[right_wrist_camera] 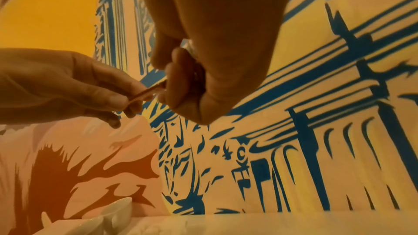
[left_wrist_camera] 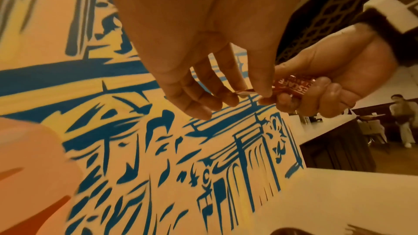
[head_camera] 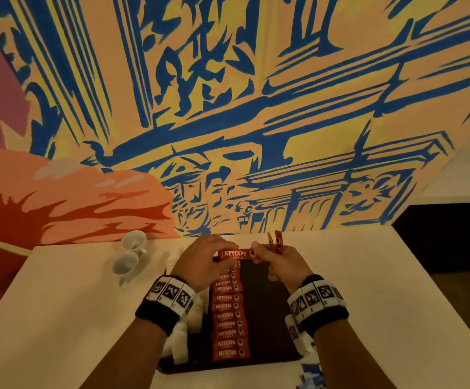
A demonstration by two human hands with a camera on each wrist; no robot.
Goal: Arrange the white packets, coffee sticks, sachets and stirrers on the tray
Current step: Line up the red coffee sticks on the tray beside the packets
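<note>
cups: two white cups (head_camera: 130, 252) sit near the bench's (head_camera: 368, 290) far left edge, well apart from the hands
white packets: pile (head_camera: 179, 336) at the tray's (head_camera: 267, 313) left edge, partly under the left wrist
left hand: the left hand (head_camera: 202, 259) pinches the left end of one coffee stick (head_camera: 236, 254), held level over the tray's far edge
stick column: neat column of coffee sticks (head_camera: 229, 315) runs down the tray just left of its middle, directly below the hands
right hand: the right hand (head_camera: 283, 265) pinches the held stick's right end, and is also curled round spare sticks (head_camera: 275, 240) poking up behind it
</note>
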